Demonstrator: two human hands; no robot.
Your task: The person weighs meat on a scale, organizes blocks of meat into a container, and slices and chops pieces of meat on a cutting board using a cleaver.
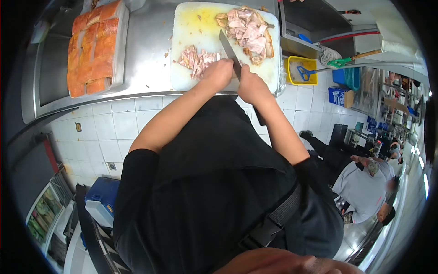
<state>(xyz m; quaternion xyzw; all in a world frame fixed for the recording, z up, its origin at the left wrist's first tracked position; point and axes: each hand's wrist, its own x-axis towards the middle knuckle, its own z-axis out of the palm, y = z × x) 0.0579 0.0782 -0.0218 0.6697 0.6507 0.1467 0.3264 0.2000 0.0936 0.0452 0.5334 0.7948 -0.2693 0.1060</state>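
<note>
My right hand (253,85) is wrapped round the dark handle of a knife (229,51), whose blade points away across a white cutting board (205,34). My left hand (219,74) is closed, its fingers curled down beside the blade. What lies under those fingers is hidden. Thin strips of pale cooked meat (197,60) lie on the board just left of my left hand. A larger heap of sliced pale meat with browned edges (251,34) sits at the board's far right. Yellowish juice stains the board's far left.
A tray (119,45) of golden-brown crusted blocks (93,50) stands left on the steel counter (148,45). Right of the counter are a yellow bin (308,64) and a green-headed tool (340,62). A person in a grey shirt (362,189) is further right.
</note>
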